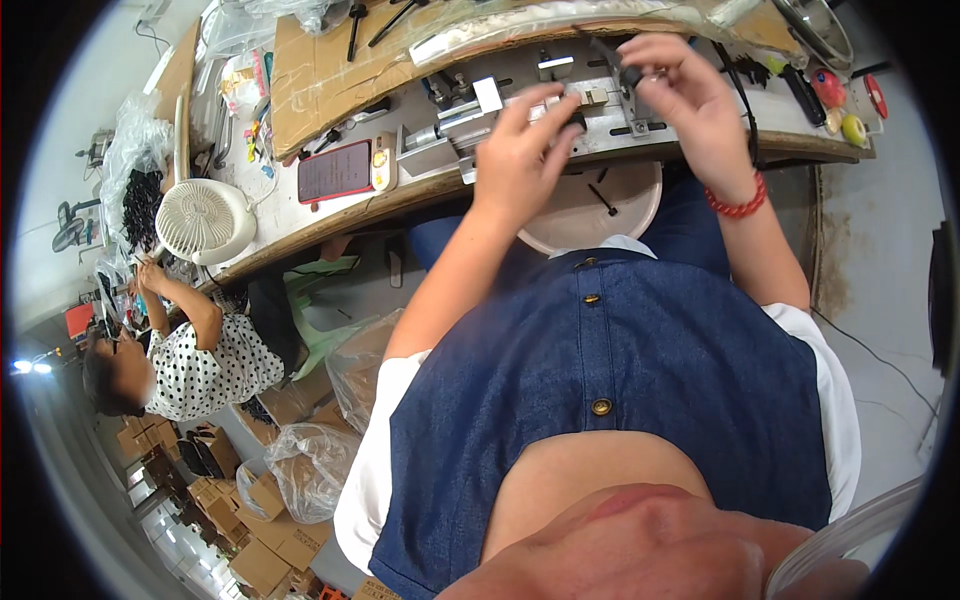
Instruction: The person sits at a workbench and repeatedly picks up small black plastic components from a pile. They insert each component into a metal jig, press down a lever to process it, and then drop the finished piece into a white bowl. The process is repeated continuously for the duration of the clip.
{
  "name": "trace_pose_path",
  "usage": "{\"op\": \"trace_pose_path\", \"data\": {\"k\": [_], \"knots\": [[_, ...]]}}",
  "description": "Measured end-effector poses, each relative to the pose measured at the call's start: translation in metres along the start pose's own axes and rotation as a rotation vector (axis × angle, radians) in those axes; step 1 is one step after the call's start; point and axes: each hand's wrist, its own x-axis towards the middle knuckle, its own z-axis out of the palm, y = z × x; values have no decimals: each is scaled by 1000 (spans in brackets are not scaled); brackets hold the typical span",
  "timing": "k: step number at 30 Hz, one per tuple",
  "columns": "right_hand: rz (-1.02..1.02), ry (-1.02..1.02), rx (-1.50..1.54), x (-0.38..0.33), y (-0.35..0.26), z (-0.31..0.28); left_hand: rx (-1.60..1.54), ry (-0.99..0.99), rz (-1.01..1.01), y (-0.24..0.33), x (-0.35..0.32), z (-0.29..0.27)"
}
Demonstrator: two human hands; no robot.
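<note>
Small black part [632,76] pinched in right hand [690,100] fingertips, at 12 o'clock above metal jig [470,125] on workbench [300,215]. Left hand [525,140] fingers spread narrow, tips touching jig; whether gripping anything, cannot tell. Pale round bowl [630,215] at 6 o'clock from hands. Phone [335,170] at 9 o'clock, white fan [205,220] beyond it. Co-worker's hand [150,275] at 8 o'clock.

A small black part [630,76] is pinched upright between the fingertips of the right hand [690,100], above a metal jig [470,120] on the workbench. The left hand [525,140] hovers over the jig's block, fingers curled downward, touching it.
</note>
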Motion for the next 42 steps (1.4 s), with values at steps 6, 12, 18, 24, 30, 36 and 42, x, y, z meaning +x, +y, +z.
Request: {"op": "trace_pose_path", "data": {"k": [6, 12, 18, 24, 30, 36, 42], "knots": [[-235, -166, -768, -34, 13, 28, 546, 246, 304, -23, 102, -47], [-371, -160, -964, -39, 30, 42, 335, -44, 175, -53, 145, -55], [-335, -280, -838, -65, 17, 31, -84, -31, -116, -24, 129, -64], [-340, -61, -719, -44, 27, 33, -413, 84, -307, -26, 120, -64], [-352, -181, -951, -45, 36, 42, -882, 284, -349, -56, 121, -77], [-382, -168, -1058, -42, 43, 44, -828, 269, -383, -38, 103, -73], [-339, -206, -986, -34, 31, 41, -841, 240, -254, -20, 75, -69]]}}
